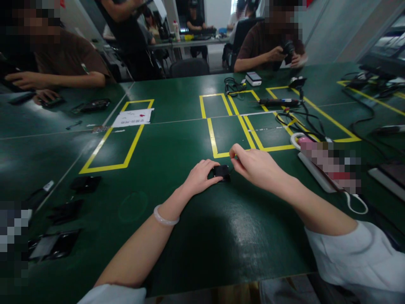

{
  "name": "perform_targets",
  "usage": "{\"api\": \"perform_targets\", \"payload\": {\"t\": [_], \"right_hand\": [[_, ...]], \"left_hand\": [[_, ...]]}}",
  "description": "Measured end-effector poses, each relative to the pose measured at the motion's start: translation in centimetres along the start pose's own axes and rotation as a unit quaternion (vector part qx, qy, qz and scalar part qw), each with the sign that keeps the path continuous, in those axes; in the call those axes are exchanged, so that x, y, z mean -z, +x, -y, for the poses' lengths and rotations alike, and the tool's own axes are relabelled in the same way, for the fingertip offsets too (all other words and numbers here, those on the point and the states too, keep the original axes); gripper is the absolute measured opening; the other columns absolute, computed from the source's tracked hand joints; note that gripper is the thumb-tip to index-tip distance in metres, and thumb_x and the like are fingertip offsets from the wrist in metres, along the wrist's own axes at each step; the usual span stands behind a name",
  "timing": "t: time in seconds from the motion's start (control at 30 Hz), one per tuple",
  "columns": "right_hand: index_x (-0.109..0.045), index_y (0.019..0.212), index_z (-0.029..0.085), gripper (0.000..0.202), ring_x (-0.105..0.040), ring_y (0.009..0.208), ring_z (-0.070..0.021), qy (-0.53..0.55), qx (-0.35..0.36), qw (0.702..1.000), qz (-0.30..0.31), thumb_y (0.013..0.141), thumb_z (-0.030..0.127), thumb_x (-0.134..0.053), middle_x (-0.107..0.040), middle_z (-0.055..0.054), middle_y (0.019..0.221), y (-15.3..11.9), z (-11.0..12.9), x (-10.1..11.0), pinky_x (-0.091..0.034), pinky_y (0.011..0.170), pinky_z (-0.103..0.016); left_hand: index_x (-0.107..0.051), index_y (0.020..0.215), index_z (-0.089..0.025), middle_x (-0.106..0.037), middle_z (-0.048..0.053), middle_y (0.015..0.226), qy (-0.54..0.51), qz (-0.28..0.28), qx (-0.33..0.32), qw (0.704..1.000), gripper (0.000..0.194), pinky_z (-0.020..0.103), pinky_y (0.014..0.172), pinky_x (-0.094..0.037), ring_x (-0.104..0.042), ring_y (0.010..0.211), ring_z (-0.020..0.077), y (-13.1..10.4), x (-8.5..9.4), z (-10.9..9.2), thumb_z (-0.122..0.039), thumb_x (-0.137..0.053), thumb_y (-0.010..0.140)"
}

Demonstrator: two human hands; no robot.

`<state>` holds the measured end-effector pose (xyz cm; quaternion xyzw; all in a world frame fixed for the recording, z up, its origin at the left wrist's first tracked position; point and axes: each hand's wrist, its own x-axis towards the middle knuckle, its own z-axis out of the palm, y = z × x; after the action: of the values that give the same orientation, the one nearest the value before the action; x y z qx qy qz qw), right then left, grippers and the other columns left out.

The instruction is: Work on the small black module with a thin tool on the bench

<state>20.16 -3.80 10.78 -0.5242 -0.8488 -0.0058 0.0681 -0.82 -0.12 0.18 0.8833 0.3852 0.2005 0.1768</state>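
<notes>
A small black part (221,171) lies on the green table (177,147) in front of me. My left hand (202,176), with a pale bangle on its wrist, grips the part's left side between thumb and fingers. Just right of the part is my right hand (249,164), its fingers curled and pressed together. Whatever those fingertips hold, if anything, is too small to make out. Several black parts (85,183) sit toward the left, with a black and grey piece (55,245) nearest the front edge.
Yellow tape outlines mark the table. A paper sheet (134,118) lies at left centre. On the right are a black pen-shaped tool (278,102), cables and a pink-cased object (329,164). People sit across the table; one holds a dark device (288,48).
</notes>
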Motion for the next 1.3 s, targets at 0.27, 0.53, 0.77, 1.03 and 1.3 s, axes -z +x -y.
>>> {"api": "perform_targets", "payload": {"t": [0.27,0.53,0.77,1.03,1.3], "right_hand": [[-0.052,0.094,0.020,0.028,-0.063,0.069,-0.0207,-0.016,-0.005,1.000,0.007,0.097,0.041,-0.033,-0.069,-0.004,0.077,0.2,0.2,0.4,-0.022,0.054,-0.028],[-0.048,0.108,0.019,0.021,-0.063,0.067,-0.0186,0.009,0.024,0.999,0.031,0.095,0.029,-0.035,-0.069,-0.005,0.081,0.3,-0.5,0.7,-0.025,0.054,-0.027],[-0.051,0.100,0.020,0.024,-0.062,0.067,-0.0192,-0.001,0.003,0.999,0.045,0.096,0.038,-0.035,-0.069,-0.005,0.079,0.6,-0.4,1.1,-0.022,0.054,-0.027],[-0.047,0.106,0.020,0.018,-0.062,0.067,-0.0181,0.031,0.023,0.999,0.036,0.095,0.030,-0.036,-0.068,-0.004,0.082,0.4,-1.1,0.6,-0.025,0.054,-0.026],[-0.050,0.099,0.021,0.024,-0.063,0.067,-0.0200,-0.005,-0.006,0.999,0.035,0.096,0.040,-0.036,-0.068,-0.004,0.079,0.5,-0.7,0.6,-0.022,0.053,-0.027]], "left_hand": [[-0.055,0.114,-0.020,-0.060,0.006,0.105,0.011,0.007,-0.003,1.000,0.037,0.037,0.085,-0.045,-0.054,0.096,0.0233,0.0,-0.1,0.0,-0.048,-0.056,0.089],[-0.054,0.114,-0.020,-0.060,0.007,0.106,0.004,0.004,-0.005,1.000,0.038,0.037,0.086,-0.045,-0.054,0.097,0.0233,0.0,0.0,0.0,-0.048,-0.056,0.089],[-0.054,0.113,-0.021,-0.060,0.006,0.105,-0.003,0.004,0.001,1.000,0.036,0.037,0.085,-0.045,-0.054,0.096,0.0233,0.0,0.0,0.1,-0.047,-0.057,0.088],[-0.054,0.114,-0.021,-0.060,0.007,0.108,-0.005,0.007,0.001,1.000,0.037,0.037,0.087,-0.045,-0.054,0.098,0.0237,0.1,-0.1,0.2,-0.048,-0.056,0.089],[-0.056,0.113,-0.021,-0.060,0.007,0.106,-0.008,0.001,0.005,1.000,0.038,0.038,0.087,-0.045,-0.054,0.097,0.0238,0.1,-0.3,0.3,-0.049,-0.056,0.088]]}}
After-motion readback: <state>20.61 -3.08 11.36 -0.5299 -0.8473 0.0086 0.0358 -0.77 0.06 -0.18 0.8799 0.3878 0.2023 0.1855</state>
